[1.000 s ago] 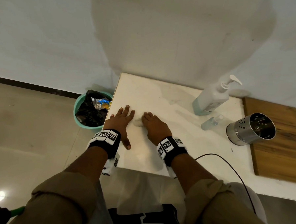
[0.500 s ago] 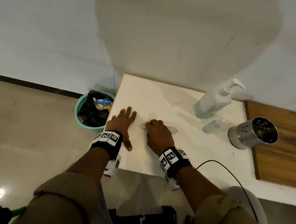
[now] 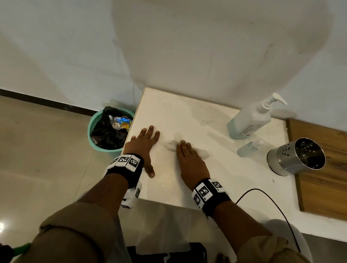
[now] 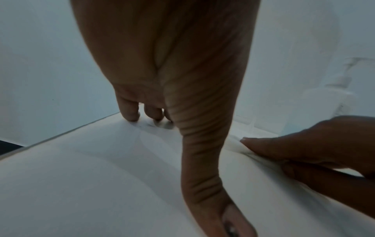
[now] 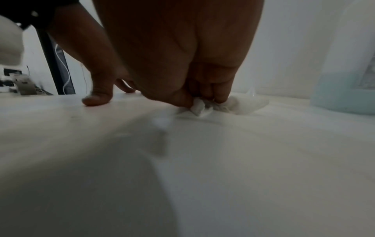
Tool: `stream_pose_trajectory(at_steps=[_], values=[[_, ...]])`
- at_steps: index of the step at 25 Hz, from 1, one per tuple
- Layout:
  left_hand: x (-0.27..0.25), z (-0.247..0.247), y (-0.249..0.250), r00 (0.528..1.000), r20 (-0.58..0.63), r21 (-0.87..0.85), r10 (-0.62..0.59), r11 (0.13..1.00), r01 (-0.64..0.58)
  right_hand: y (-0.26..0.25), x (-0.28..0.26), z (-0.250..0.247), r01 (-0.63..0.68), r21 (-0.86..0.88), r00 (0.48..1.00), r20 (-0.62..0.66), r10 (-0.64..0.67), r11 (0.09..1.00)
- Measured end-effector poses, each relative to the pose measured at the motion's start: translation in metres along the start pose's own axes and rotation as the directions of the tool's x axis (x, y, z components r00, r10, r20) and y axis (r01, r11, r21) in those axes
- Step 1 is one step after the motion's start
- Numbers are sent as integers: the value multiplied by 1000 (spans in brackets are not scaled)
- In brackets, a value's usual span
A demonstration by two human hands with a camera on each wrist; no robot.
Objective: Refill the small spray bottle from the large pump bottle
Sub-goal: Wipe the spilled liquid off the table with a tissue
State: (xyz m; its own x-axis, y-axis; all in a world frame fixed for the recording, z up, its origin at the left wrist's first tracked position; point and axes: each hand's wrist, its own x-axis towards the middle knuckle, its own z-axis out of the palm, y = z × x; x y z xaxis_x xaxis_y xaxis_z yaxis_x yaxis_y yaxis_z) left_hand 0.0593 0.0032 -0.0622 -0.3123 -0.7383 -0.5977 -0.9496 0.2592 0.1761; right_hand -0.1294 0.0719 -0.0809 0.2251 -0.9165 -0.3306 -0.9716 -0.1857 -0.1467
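Observation:
The large pump bottle [image 3: 250,121], pale with a white pump head, stands at the back right of the white table [image 3: 231,178]; its base shows in the right wrist view [image 5: 345,89]. Just in front of it stands the small clear spray bottle [image 3: 248,148]. Neither hand touches a bottle. My left hand [image 3: 144,143] lies flat near the table's left edge, fingers spread. To its right, my right hand [image 3: 190,160] presses a crumpled white tissue [image 3: 204,155] onto the tabletop. The tissue [image 5: 243,104] bunches out under its fingertips.
A perforated steel holder [image 3: 296,157] stands right of the spray bottle, at the edge of a wooden board [image 3: 332,183]. A green bin [image 3: 92,139] lined with a black bag sits on the floor left of the table. A black cable [image 3: 272,198] hangs over the front edge.
My right hand has slid the tissue a little over the tabletop, and its fingers, curled half a second ago, now lie flatter. The left hand has stayed in place.

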Motion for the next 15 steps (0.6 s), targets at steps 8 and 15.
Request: stream_pose_trajectory(at_steps=[8,15], values=[[-2,-1,0,1000,4,2,1,1000,-1,13,32,-25,-156,-2,988,-8,156,988],[2,1,-1,1000,-2,-15,-8,1000,8,-29,28,-21,153,-101,988,50,-148,983]])
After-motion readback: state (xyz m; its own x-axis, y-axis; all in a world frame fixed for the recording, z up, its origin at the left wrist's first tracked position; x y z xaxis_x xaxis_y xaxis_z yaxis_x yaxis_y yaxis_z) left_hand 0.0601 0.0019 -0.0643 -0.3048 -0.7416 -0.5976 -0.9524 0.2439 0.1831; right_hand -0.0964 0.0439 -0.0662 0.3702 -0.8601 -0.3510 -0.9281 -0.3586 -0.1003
